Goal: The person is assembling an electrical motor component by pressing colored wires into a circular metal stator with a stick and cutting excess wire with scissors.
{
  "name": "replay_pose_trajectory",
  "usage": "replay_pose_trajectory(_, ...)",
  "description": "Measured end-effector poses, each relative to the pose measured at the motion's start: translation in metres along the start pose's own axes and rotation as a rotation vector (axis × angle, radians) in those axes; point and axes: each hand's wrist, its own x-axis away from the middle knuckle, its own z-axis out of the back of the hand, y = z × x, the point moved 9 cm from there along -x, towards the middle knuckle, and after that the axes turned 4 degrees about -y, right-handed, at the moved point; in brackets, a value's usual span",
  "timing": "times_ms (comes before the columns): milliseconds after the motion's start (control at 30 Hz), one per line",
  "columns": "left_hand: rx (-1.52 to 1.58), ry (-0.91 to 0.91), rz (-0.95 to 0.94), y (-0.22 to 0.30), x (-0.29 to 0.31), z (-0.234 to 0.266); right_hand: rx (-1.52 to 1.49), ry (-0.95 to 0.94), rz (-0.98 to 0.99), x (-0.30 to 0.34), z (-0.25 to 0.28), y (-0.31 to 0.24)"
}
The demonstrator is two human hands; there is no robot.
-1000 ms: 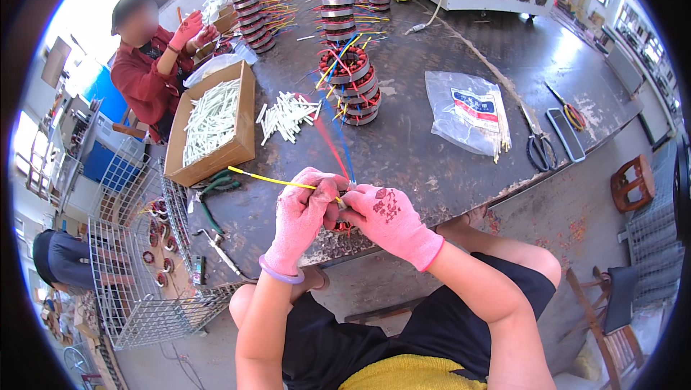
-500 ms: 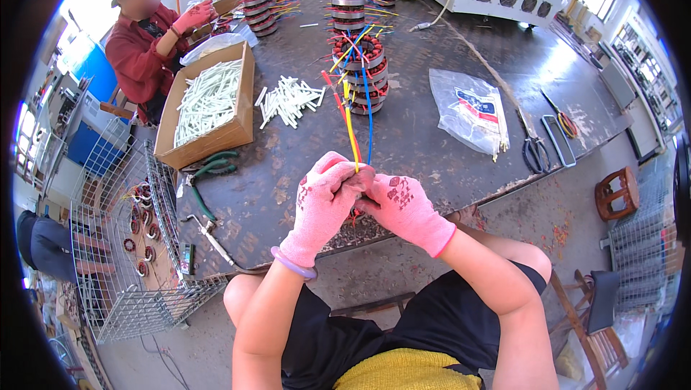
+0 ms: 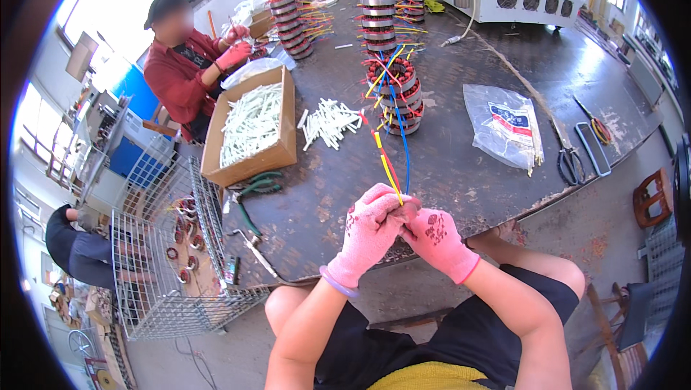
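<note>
My left hand [image 3: 374, 226], in a pink glove with a lilac band at the wrist, is closed on a bundle of wires just past the near table edge. My right hand [image 3: 440, 240], gloved alike, pinches at the same spot, fingertips against the left's. A yellow wire [image 3: 389, 170], a red one beside it and a blue wire [image 3: 407, 156] stretch from the hands toward a short stack of wound motor stators [image 3: 407, 105]. The wire ends are hidden inside my fingers.
A cardboard box [image 3: 289, 131] of white sleeves stands left, with a loose sleeve pile [image 3: 330, 123] beside it. Green-handled pliers [image 3: 252, 192], a plastic bag [image 3: 489, 138], scissors [image 3: 571, 167] and a phone [image 3: 592, 149] lie around. Taller stator stacks [image 3: 378, 12] stand behind; a co-worker [image 3: 180, 73] sits far left.
The view has swung left and tilted up, so everything sits farther right and lower. Both my hands keep their pinch on the wires. The co-worker's hands have shifted slightly.
</note>
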Motion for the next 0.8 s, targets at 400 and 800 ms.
replay_pose_trajectory(400, -0.458, 0.427, 0.244, -0.143, -0.069, 0.16, -0.445, 0.228, -0.02, 0.036, 0.033, 0.032)
replay_pose_trajectory(800, -1.072, 0.061, 0.801, -0.252, -0.141, 0.121, -0.207, 0.242, 0.081, 0.033, 0.028, 0.041)
